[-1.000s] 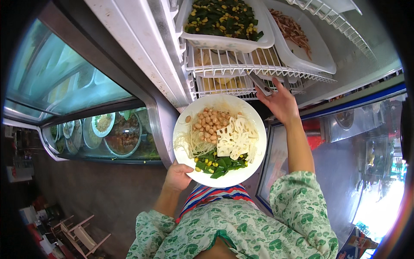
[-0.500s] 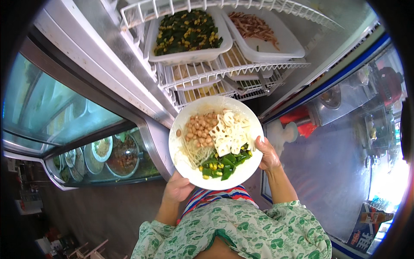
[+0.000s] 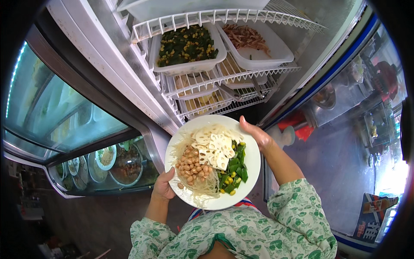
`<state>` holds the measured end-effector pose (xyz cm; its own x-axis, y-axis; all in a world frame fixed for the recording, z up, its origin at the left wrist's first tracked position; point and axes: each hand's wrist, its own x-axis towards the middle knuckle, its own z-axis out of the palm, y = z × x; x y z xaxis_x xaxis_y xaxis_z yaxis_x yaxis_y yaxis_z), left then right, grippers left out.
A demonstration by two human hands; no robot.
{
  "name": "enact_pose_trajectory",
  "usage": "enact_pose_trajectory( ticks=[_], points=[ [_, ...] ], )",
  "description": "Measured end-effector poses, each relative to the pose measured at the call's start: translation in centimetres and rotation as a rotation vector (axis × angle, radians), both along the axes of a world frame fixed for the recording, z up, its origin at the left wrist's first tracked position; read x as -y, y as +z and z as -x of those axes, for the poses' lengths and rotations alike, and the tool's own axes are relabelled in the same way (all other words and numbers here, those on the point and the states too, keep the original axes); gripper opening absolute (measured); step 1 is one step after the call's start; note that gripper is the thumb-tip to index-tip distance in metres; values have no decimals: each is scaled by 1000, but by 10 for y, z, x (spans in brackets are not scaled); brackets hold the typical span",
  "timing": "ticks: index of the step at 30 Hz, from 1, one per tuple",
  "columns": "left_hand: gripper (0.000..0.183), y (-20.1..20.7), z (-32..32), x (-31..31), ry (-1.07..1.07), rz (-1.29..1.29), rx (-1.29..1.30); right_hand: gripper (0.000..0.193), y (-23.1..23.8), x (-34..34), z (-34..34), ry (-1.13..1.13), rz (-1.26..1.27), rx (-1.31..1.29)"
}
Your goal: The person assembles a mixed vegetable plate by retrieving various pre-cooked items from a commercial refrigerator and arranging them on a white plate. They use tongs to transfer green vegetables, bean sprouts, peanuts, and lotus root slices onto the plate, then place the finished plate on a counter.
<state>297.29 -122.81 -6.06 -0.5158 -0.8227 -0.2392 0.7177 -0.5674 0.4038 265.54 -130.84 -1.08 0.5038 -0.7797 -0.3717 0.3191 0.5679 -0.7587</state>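
Observation:
Between my hands is a round white plate (image 3: pixel 183 196) bearing separate heaps of food. Pale lotus root slices (image 3: pixel 220 144) lie at its far side, peanuts (image 3: pixel 192 166) at the left. Green vegetable pieces with yellow beans (image 3: pixel 233 172) are on the right, and thin pale shreds (image 3: pixel 205 190) spread around and under the peanuts. My left hand (image 3: pixel 164 184) grips the plate's left rim, thumb on top and fingers hidden beneath. At the upper right rim, my right hand (image 3: pixel 257 134) holds the plate with its thumb up along the edge.
Ahead stands an upright fridge with white wire shelves (image 3: pixel 241 80). They hold a tub of greens with yellow beans (image 3: pixel 185 47) and a tub of reddish-brown strips (image 3: pixel 248 39). A glass display case (image 3: pixel 99 166) with bowls is at left; the open glass door (image 3: pixel 319 164) is at right.
The plate has turned counterclockwise and come lower, closer to my body. My right hand has shifted up along its rim, and my left hand has moved slightly left.

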Motion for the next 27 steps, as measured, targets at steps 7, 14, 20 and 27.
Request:
enact_pose_trajectory(
  ticks=[7,14,20,27],
  points=[
    [53,-6,11,-41,258,56,127,35,7,38,37,-442,466,-712],
    [55,-13,17,-52,288,34,69,29,-10,57,61,-1025,860,-1465],
    [62,-1,32,-50,355,-8,0,48,11,-4,-12,-355,634,-597],
    [67,26,47,-43,279,70,33,56,0,-30,-24,-331,311,-90]
  ],
)
